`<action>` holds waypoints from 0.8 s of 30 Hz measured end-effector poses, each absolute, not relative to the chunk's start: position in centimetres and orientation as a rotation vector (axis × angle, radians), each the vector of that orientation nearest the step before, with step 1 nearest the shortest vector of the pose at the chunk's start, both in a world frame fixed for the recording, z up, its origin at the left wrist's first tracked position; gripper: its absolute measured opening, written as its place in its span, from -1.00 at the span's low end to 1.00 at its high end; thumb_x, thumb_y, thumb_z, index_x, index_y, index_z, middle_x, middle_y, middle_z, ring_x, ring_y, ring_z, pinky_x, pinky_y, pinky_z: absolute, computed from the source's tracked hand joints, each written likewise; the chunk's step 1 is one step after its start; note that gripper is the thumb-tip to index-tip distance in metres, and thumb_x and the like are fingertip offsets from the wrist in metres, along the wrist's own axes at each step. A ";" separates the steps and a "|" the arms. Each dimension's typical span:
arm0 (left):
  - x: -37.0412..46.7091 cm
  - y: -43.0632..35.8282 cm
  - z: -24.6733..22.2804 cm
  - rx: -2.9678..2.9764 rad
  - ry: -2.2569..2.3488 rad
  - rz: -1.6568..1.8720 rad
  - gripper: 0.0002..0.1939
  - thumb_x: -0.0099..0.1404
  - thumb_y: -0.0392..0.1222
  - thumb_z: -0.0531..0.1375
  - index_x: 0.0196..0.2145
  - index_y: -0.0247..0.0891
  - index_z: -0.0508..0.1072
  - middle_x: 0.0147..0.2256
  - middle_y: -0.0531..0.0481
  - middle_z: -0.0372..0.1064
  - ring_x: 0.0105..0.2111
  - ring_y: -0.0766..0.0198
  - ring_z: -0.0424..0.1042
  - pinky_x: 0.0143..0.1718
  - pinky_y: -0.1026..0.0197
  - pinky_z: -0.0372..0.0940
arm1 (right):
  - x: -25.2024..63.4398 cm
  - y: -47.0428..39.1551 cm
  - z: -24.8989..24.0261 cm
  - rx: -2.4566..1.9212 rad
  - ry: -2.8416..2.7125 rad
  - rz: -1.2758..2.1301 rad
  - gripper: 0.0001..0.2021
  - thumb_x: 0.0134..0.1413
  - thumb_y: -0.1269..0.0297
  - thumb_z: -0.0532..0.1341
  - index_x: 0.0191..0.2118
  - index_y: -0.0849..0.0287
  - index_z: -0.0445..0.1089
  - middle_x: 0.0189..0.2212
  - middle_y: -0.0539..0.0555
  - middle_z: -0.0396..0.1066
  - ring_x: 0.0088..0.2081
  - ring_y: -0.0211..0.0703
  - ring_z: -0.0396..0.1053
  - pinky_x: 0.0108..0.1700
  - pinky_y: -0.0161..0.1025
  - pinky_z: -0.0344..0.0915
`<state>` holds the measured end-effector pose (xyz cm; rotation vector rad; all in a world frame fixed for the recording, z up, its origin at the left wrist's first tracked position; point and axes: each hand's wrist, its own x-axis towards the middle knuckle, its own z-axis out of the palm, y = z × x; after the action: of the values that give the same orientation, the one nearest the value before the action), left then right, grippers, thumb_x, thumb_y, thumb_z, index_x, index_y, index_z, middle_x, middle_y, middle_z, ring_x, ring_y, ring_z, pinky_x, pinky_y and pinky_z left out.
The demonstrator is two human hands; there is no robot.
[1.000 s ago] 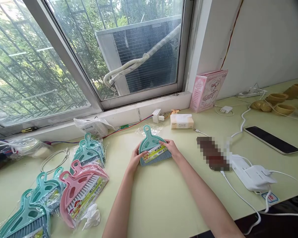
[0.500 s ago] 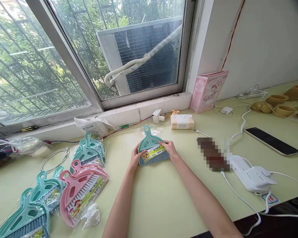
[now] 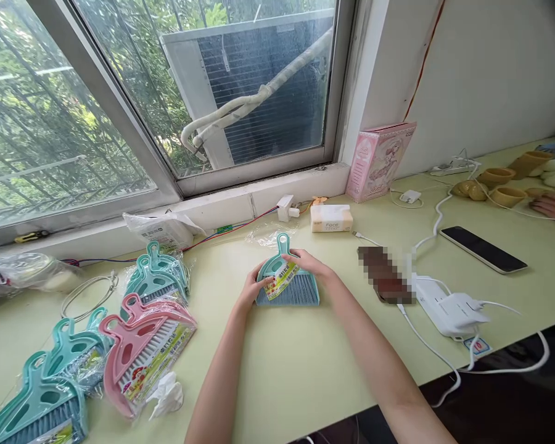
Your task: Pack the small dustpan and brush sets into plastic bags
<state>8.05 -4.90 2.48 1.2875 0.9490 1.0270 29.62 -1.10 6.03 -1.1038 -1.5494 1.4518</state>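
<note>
A small teal brush-and-dustpan set with a yellow label lies on the pale green table, its handle pointing toward the window. My left hand grips its left edge with the thumb on the label. Over its upper right part rests my right hand, fingers curled on the pan near the handle. An empty clear wrapper lies just behind the set.
Wrapped teal sets and a pink set are piled at the left, with crumpled paper. A tissue pack, pink box, phone, white charger and cables sit right. Another person's hand is at the far right.
My right hand has slid from the set's right edge up onto the pan near the handle. The set has turned slightly, and the view has shifted a little.
</note>
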 end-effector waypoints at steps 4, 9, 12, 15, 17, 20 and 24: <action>8.0 -4.8 2.6 1.304 0.955 1.028 -0.32 0.07 -0.09 0.39 0.15 -0.20 0.38 0.15 -0.15 0.33 0.16 -0.16 0.28 0.11 -0.06 0.25 | 30.7 -0.7 7.8 -1.012 -1.590 1.672 -0.58 -0.03 -0.04 0.31 -0.15 0.19 0.49 -0.21 0.08 0.52 -0.17 -0.05 0.44 -0.07 -0.18 0.33; 8.0 -4.7 2.6 1.281 0.962 1.022 -0.29 0.06 -0.08 0.39 0.16 -0.19 0.37 0.17 -0.14 0.31 0.17 -0.17 0.27 0.11 -0.07 0.26 | 30.4 -0.3 7.3 -1.091 -1.486 1.649 -0.61 -0.05 0.10 0.36 -0.09 0.16 0.48 -0.13 0.08 0.52 -0.15 -0.11 0.45 -0.11 -0.27 0.34; 8.0 -4.8 2.6 1.279 0.942 1.015 -0.29 0.08 -0.07 0.39 0.18 -0.19 0.35 0.15 -0.16 0.33 0.16 -0.17 0.28 0.13 -0.07 0.25 | 29.3 -0.1 6.5 -1.164 -1.387 1.552 -0.64 -0.06 0.05 0.37 -0.22 0.23 0.50 -0.29 0.09 0.53 -0.31 -0.17 0.44 -0.25 -0.30 0.33; 7.9 -4.8 2.7 1.300 0.943 1.024 -0.30 0.08 -0.08 0.39 0.17 -0.21 0.36 0.17 -0.17 0.31 0.18 -0.16 0.26 0.15 -0.07 0.22 | 28.5 -0.1 6.3 -1.173 -1.310 1.566 -0.66 -0.12 0.03 0.40 -0.35 0.24 0.50 -0.43 0.04 0.50 -0.43 -0.23 0.39 -0.34 -0.31 0.30; 7.9 -4.8 2.8 1.309 0.951 1.019 -0.30 0.07 -0.08 0.39 0.17 -0.21 0.36 0.18 -0.17 0.29 0.18 -0.16 0.25 0.16 -0.07 0.21 | 28.3 -0.2 6.3 -1.194 -1.261 1.585 -0.67 -0.15 0.04 0.42 -0.41 0.23 0.49 -0.47 0.03 0.50 -0.47 -0.25 0.37 -0.36 -0.31 0.28; 8.0 -4.9 3.0 1.316 0.949 1.006 -0.30 0.09 -0.08 0.38 0.18 -0.21 0.35 0.18 -0.17 0.29 0.18 -0.16 0.25 0.16 -0.07 0.20 | 28.4 -0.3 6.4 -1.249 -1.199 1.580 -0.70 -0.16 0.07 0.42 -0.42 0.23 0.50 -0.47 0.05 0.51 -0.47 -0.23 0.38 -0.37 -0.30 0.26; 8.0 -4.9 3.1 1.331 0.946 1.001 -0.31 0.10 -0.07 0.37 0.18 -0.21 0.34 0.17 -0.17 0.31 0.18 -0.15 0.26 0.17 -0.08 0.19 | 28.3 -0.1 6.2 -1.336 -1.189 1.538 -0.73 -0.13 0.09 0.39 -0.39 0.22 0.52 -0.46 0.06 0.51 -0.45 -0.21 0.40 -0.38 -0.30 0.23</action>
<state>7.99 -4.92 3.14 1.3314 0.9463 1.0007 28.30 -0.13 6.16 -1.3363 -1.1894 1.5379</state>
